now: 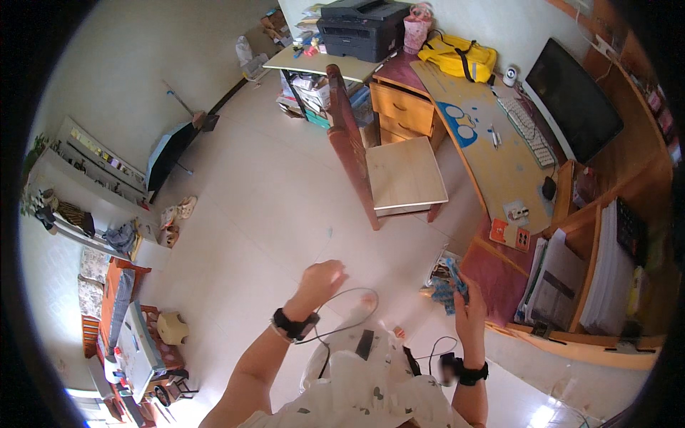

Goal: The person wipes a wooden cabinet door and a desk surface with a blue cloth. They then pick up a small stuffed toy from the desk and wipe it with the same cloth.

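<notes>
My right hand (472, 306) grips a blue patterned cloth (443, 295) beside the front corner of the desk. Part of the cloth hangs down below my fingers. My left hand (319, 282) is held over the tiled floor, its fingers curled and slightly blurred. No object shows in it, but its palm is hidden. Both wrists wear black straps with small devices, and a thin grey cable (374, 299) loops from the left one. Just beyond the cloth, a small open container (440, 265) with mixed items stands low by the desk, partly covered by the cloth.
A wooden chair (406, 174) stands ahead, by the desk (481, 160). The desk bears a monitor (572, 99), a keyboard (527, 131), a mouse (549, 188) and a yellow bag (459, 56). A black printer (364, 32) sits on a side table. An open umbrella (170, 152) lies at left.
</notes>
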Demonstrator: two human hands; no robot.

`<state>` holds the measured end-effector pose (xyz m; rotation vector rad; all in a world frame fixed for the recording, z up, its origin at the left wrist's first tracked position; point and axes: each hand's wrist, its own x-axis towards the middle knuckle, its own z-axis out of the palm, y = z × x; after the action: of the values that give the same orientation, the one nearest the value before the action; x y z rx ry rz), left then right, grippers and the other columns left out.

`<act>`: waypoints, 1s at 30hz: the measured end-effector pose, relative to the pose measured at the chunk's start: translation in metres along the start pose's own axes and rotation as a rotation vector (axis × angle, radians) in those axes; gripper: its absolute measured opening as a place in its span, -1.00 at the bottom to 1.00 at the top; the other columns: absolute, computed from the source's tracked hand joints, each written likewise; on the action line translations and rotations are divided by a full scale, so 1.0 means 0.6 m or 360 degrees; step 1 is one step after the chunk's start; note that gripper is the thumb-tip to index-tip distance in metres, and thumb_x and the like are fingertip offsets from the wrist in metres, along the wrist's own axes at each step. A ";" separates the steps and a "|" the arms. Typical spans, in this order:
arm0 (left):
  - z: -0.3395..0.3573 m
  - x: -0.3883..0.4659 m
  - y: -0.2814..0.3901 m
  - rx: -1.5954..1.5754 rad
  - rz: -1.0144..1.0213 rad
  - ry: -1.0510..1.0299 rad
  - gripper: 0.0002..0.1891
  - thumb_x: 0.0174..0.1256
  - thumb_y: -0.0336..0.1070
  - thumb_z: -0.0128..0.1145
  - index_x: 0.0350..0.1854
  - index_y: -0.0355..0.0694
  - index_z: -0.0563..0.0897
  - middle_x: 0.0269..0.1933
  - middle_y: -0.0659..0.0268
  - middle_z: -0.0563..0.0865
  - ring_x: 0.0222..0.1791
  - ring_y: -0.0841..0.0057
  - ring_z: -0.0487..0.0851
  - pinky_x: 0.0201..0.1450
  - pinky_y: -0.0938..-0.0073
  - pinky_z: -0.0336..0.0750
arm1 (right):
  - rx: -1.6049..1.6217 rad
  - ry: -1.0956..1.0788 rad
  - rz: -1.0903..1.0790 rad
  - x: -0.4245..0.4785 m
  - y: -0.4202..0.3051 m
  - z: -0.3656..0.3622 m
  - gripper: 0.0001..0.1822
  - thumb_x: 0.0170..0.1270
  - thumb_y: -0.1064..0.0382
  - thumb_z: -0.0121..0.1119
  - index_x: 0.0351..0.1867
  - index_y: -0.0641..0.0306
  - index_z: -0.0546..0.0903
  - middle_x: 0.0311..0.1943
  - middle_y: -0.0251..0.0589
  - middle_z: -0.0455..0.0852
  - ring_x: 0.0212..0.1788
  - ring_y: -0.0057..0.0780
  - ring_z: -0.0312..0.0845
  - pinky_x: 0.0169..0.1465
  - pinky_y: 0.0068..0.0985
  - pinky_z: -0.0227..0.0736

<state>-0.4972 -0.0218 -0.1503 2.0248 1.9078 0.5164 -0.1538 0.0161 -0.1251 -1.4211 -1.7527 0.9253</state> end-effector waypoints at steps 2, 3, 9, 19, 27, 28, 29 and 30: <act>-0.039 -0.017 -0.041 -0.0030 -0.0096 0.0113 -0.80 0.21 -0.22 0.24 -0.22 -0.21 0.64 -0.27 0.21 0.70 -0.27 0.18 0.67 -0.21 0.27 0.55 | 0.0001 0.0005 -0.0114 0.025 -0.045 0.016 -0.63 0.30 0.40 0.01 0.13 0.36 0.46 0.08 0.10 0.55 0.13 0.01 0.46 0.22 -0.29 0.29; -0.057 -0.022 -0.063 -0.0055 -0.0144 0.0156 -0.81 0.20 -0.23 0.26 -0.22 -0.20 0.64 -0.27 0.21 0.70 -0.27 0.18 0.67 -0.21 0.28 0.55 | -0.0008 0.0033 -0.0149 0.040 -0.062 0.026 -0.64 0.30 0.40 0.01 0.13 0.36 0.46 0.08 0.11 0.55 0.13 0.00 0.46 0.22 -0.29 0.29; -0.172 -0.027 -0.261 -0.0003 -0.0185 0.0542 -0.81 0.16 -0.30 0.32 -0.22 -0.23 0.65 -0.31 0.22 0.71 -0.36 0.29 0.68 -0.25 0.38 0.56 | -0.0290 0.0271 -0.0289 0.131 -0.151 0.152 -0.63 0.34 0.36 0.04 0.16 0.37 0.46 0.02 0.01 0.59 0.06 -0.20 0.51 0.15 -0.41 0.35; -0.434 0.008 -0.571 -0.0098 -0.0309 0.0849 -0.84 0.23 -0.37 0.28 -0.19 -0.29 0.68 -0.56 0.32 0.52 -0.54 0.63 0.45 -0.39 0.62 0.41 | 0.0073 0.0534 -0.0236 0.304 -0.340 0.420 -0.63 0.48 0.23 -0.04 0.21 0.36 0.41 -0.01 -0.17 0.56 -0.02 -0.52 0.47 0.06 -0.57 0.38; -0.494 0.175 -0.684 -0.0232 -0.0102 0.0925 -0.84 0.18 -0.41 0.31 -0.22 -0.33 0.66 -0.57 0.34 0.44 -0.55 0.64 0.37 -0.42 0.67 0.38 | -0.0018 0.0572 -0.0117 0.431 -0.430 0.510 -0.62 0.49 0.20 -0.04 0.22 0.34 0.40 0.02 -0.16 0.54 -0.01 -0.50 0.46 0.09 -0.56 0.35; -0.498 0.202 -0.689 -0.0245 -0.0079 0.0929 -0.84 0.17 -0.42 0.31 -0.23 -0.34 0.66 -0.56 0.33 0.45 -0.55 0.63 0.38 -0.41 0.66 0.39 | -0.0010 0.0581 -0.0131 0.455 -0.435 0.520 -0.62 0.49 0.21 -0.05 0.23 0.34 0.40 0.03 -0.15 0.54 0.01 -0.49 0.46 0.10 -0.56 0.35; -0.501 0.227 -0.691 -0.0258 -0.0057 0.0933 -0.84 0.16 -0.44 0.31 -0.23 -0.34 0.66 -0.56 0.32 0.46 -0.55 0.63 0.38 -0.40 0.65 0.40 | -0.0002 0.0590 -0.0146 0.476 -0.437 0.527 -0.63 0.48 0.22 -0.05 0.23 0.33 0.40 0.05 -0.15 0.54 0.02 -0.48 0.46 0.11 -0.56 0.35; -0.511 0.255 -0.687 -0.0253 -0.0141 0.0875 -0.82 0.14 -0.47 0.32 -0.21 -0.34 0.65 -0.54 0.30 0.47 -0.53 0.62 0.41 -0.34 0.61 0.45 | 0.0019 0.0620 -0.0170 0.503 -0.439 0.531 -0.63 0.48 0.23 -0.06 0.23 0.32 0.40 0.07 -0.14 0.54 0.04 -0.48 0.46 0.11 -0.55 0.35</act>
<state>-0.9964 0.1511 -0.0607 1.8086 2.1475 1.2618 -0.6056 0.2408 -0.0388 -1.3773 -1.5093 0.5559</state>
